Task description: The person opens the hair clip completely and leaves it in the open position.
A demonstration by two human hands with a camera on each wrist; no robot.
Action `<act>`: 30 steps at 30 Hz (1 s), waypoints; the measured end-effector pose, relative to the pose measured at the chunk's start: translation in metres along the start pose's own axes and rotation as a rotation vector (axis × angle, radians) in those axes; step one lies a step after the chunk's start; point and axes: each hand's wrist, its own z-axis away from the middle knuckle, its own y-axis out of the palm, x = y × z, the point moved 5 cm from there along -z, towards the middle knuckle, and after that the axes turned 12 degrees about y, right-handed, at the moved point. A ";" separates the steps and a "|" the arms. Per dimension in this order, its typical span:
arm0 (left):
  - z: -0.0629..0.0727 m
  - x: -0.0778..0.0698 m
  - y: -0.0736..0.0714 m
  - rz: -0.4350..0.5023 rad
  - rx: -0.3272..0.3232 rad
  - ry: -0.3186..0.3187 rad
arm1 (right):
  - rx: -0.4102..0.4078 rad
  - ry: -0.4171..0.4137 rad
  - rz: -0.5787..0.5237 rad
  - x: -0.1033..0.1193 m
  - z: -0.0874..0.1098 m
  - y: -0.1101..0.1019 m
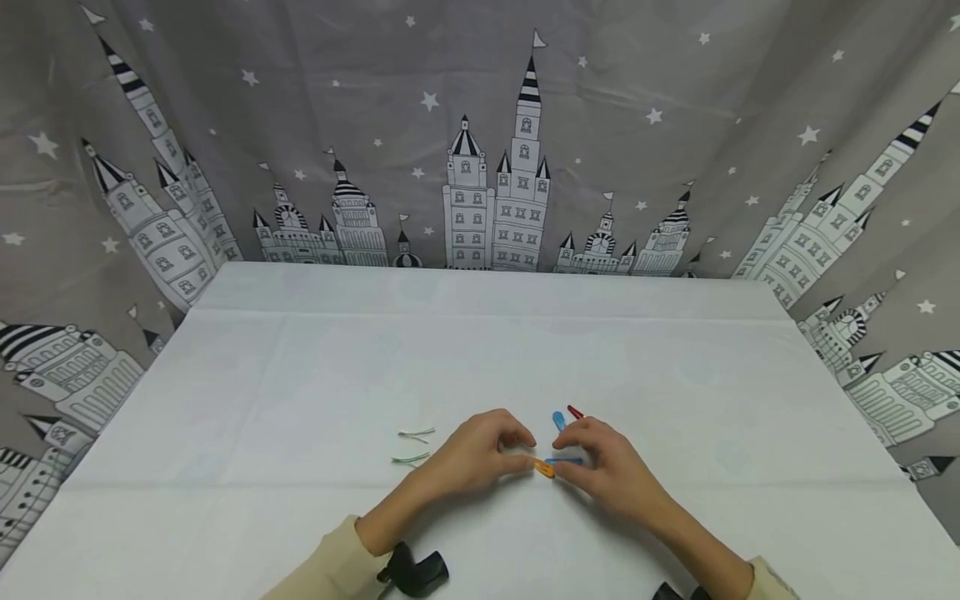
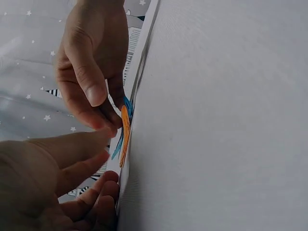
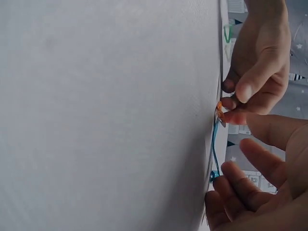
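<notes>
An orange snap hair clip (image 1: 544, 468) lies on the white table between my two hands. My left hand (image 1: 480, 454) has its thumb tip at the clip's left end, with the fingers arched apart from the thumb. At the other end is the thumb of my right hand (image 1: 611, 467), whose fingers are bent loosely and spread. A blue hair clip (image 1: 564, 460) lies just behind the orange one. In the left wrist view the orange clip (image 2: 125, 134) overlaps the blue. Beyond the right fingers are another blue clip (image 1: 558, 420) and a red clip (image 1: 574, 412), both partly hidden.
Left of my left hand lie a pale hairpin (image 1: 416, 434) and a green hairpin (image 1: 410, 459), their legs spread apart. The white table (image 1: 300, 367) reaches back to a grey curtain (image 1: 300, 50) printed with castles and stars.
</notes>
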 end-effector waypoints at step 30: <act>0.002 0.004 0.004 -0.024 0.007 0.021 | -0.087 -0.100 0.181 0.004 0.003 0.013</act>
